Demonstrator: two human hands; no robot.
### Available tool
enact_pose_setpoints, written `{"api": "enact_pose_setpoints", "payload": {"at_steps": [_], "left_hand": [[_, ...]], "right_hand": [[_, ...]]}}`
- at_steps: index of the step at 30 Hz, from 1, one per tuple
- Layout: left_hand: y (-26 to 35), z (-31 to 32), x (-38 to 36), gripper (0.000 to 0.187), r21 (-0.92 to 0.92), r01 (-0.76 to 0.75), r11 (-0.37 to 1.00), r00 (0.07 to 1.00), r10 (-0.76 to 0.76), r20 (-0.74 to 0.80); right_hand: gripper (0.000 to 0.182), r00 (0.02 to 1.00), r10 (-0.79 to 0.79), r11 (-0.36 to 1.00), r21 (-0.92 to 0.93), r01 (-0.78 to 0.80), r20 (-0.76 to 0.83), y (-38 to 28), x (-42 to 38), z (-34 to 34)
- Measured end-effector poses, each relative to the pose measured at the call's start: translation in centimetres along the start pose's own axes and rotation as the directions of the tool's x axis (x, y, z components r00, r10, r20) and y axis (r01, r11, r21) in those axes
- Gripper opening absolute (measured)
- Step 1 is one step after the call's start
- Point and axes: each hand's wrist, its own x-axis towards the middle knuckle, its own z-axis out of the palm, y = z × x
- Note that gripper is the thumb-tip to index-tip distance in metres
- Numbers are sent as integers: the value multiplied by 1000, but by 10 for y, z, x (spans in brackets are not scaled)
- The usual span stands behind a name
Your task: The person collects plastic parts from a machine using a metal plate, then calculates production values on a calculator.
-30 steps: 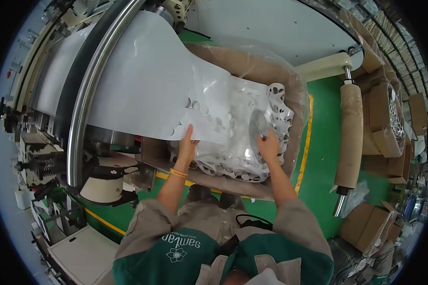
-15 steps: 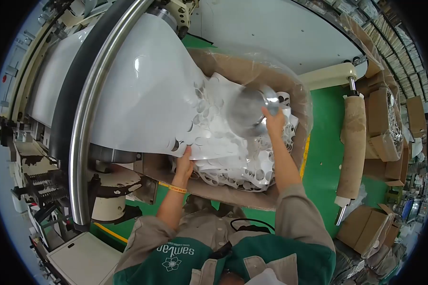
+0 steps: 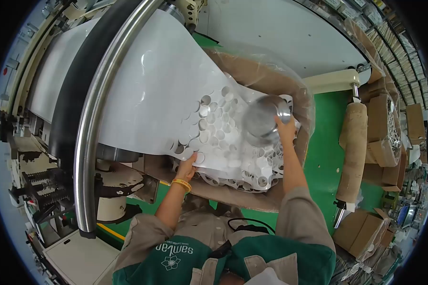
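A wide white plastic sheet (image 3: 142,95) runs from the machine's roller into a big cardboard box (image 3: 257,71). Many round cuts and loose-looking white discs (image 3: 218,121) mark the part over the box. My left hand (image 3: 187,167) is closed on the sheet's near edge, fingers mostly hidden beneath it. In my right hand (image 3: 286,129) is a shiny metal bowl (image 3: 260,121), gripped by its right rim and held above the sheet, slightly blurred. Crumpled punched sheet scrap (image 3: 259,178) fills the box underneath.
A steel bar (image 3: 92,114) and a black roller (image 3: 66,109) stand on the left. To the right, a brown-covered roller (image 3: 353,152) hangs from a cream arm (image 3: 333,81). Cardboard boxes (image 3: 364,232) sit on the green floor (image 3: 321,161) at right.
The bowl and my right hand have shifted right and slightly down. The sheet lies flatter over the box, showing more discs. My left hand keeps its edge grip, moved slightly right.
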Motion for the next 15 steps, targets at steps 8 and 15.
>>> {"api": "enact_pose_setpoints", "payload": {"at_steps": [8,15], "left_hand": [[-11,-5,11,27,1,121,993,993,-121,7],[-12,-15,21,27,-40,138,990,990,-137,38]], "right_hand": [[54,981,-19,745,651,142,-193,-57,2,-65],[56,994,27,968,-249,1,110,55,-32,-6]]}}
